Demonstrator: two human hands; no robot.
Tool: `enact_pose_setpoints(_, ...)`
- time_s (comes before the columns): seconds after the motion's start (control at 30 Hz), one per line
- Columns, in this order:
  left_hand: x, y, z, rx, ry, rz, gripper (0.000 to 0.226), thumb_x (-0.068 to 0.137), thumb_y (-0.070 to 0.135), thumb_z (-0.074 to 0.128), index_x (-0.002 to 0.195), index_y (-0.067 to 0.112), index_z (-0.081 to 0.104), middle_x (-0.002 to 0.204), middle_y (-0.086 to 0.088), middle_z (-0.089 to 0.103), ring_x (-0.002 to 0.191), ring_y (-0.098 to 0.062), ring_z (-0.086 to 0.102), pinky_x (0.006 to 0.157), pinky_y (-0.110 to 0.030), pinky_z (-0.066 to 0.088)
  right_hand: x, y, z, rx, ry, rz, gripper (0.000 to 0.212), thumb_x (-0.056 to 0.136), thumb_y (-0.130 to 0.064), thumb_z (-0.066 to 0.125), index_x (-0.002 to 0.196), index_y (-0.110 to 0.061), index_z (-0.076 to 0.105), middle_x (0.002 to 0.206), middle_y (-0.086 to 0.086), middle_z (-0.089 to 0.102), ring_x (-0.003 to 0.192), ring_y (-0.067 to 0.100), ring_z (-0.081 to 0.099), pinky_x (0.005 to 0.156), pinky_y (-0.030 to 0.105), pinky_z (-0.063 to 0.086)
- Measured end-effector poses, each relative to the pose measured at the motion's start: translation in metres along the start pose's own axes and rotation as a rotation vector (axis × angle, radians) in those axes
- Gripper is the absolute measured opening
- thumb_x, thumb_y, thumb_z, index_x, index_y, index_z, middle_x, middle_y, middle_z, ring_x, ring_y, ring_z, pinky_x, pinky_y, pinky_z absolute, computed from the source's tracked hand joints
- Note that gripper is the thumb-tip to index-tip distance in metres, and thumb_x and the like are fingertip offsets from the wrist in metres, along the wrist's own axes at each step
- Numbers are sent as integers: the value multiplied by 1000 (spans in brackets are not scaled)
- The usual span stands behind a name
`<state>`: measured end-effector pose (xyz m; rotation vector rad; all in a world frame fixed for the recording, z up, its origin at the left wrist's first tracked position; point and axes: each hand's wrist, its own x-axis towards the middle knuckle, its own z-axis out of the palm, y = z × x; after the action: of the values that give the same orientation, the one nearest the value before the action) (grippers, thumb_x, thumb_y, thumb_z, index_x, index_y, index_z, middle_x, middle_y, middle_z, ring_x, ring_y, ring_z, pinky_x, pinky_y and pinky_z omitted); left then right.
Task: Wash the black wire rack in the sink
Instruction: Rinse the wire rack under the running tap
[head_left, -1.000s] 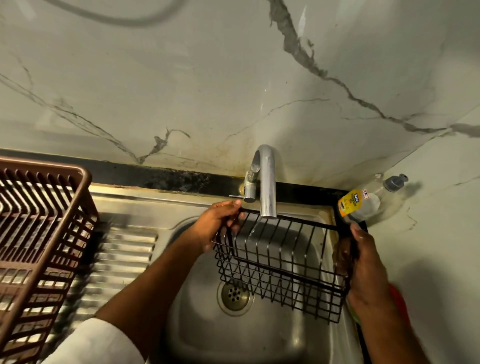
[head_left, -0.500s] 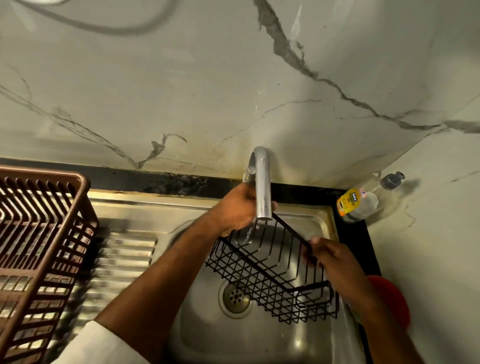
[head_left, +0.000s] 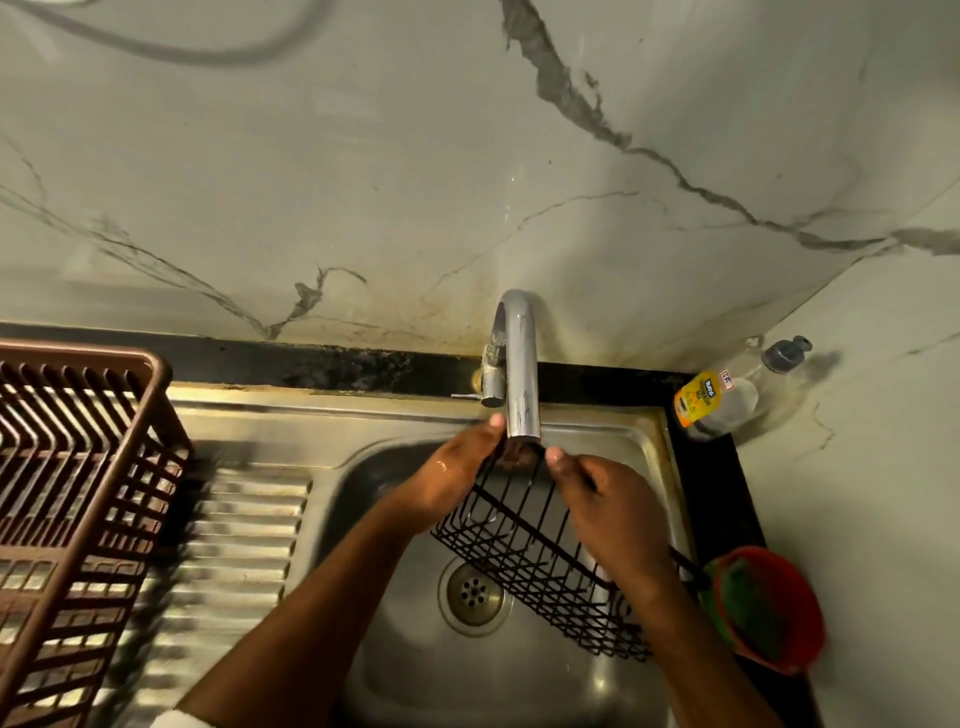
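The black wire rack hangs tilted over the steel sink, its far end right under the chrome tap's spout. My left hand grips the rack's far end on the left side, its skin wet. My right hand grips the top wire on the right side, thumb pointing at the spout. The rack's near end reaches toward the sink's right rim. Whether water runs from the spout I cannot tell.
A brown plastic dish basket stands on the ribbed drainboard at the left. A soap bottle leans in the back right corner. A red bowl with a green scrubber sits at the sink's right edge. The drain lies below the rack.
The rack has swung from lying across the sink to pointing end-first at the spout. My right hand slid up the rack toward the tap, close to my left hand.
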<state>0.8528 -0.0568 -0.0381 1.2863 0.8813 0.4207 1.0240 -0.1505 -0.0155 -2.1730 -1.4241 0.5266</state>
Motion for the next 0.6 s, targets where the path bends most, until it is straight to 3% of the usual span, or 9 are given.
enact_pose_setpoints(0.1, -6, -19, -9, -24, 66, -79, 54, 104, 57, 35, 124, 19, 69, 122, 1, 73, 120, -16, 64, 111, -39, 44, 0, 4, -6, 175, 36, 69, 63, 89, -72, 37, 54, -20, 47, 49, -4, 48, 51, 13, 48, 55, 31, 38)
enact_pose_setpoints(0.2, -1, -24, -11, -4, 53, -114, 63, 91, 73, 41, 128, 29, 67, 131, 0, 69, 127, -18, 60, 118, -49, 37, -4, 6, -5, 142, 82, 63, 64, 90, -72, 38, 55, -18, 47, 48, -3, 45, 50, 14, 47, 54, 32, 39)
enact_pose_setpoints(0.3, 1, 1, -3, -8, 66, -147, 72, 91, 69, 47, 147, 24, 51, 146, 1, 56, 136, -18, 51, 120, -46, 36, -7, 8, -7, 148, 142, 66, 65, 90, -71, 36, 57, -17, 47, 51, -1, 46, 51, 19, 47, 53, 31, 39)
enact_pose_setpoints(0.37, 6, 12, 3, 31, 86, -141, 60, 102, 55, 46, 152, 24, 42, 143, 6, 49, 134, -15, 47, 119, -42, 35, -9, 7, -7, 159, 180, 66, 64, 91, -70, 37, 58, -16, 48, 50, -1, 47, 50, 20, 49, 52, 31, 40)
enact_pose_setpoints(0.47, 10, 19, 12, 77, 79, -122, 46, 108, 40, 40, 150, 22, 43, 131, 4, 51, 126, -14, 48, 116, -39, 39, -14, 2, -2, 10, 242, -12, 55, 95, -67, 38, 58, -26, 43, 46, -5, 43, 43, 10, 45, 44, 27, 35)
enact_pose_setpoints(0.53, 7, 20, 16, 30, 91, -114, 45, 107, 41, 42, 148, 23, 45, 138, -2, 55, 131, -19, 51, 117, -44, 39, -16, -1, 2, -34, 275, -36, 50, 96, -65, 40, 60, -31, 42, 44, -8, 39, 39, 6, 41, 42, 22, 27)
enact_pose_setpoints(0.6, 7, 18, 17, 17, 107, -110, 47, 107, 41, 43, 150, 24, 46, 146, -4, 52, 134, -18, 48, 114, -39, 38, -17, -2, 4, -33, 308, -37, 48, 96, -62, 41, 61, -30, 42, 43, -11, 35, 37, 3, 37, 44, 18, 21)
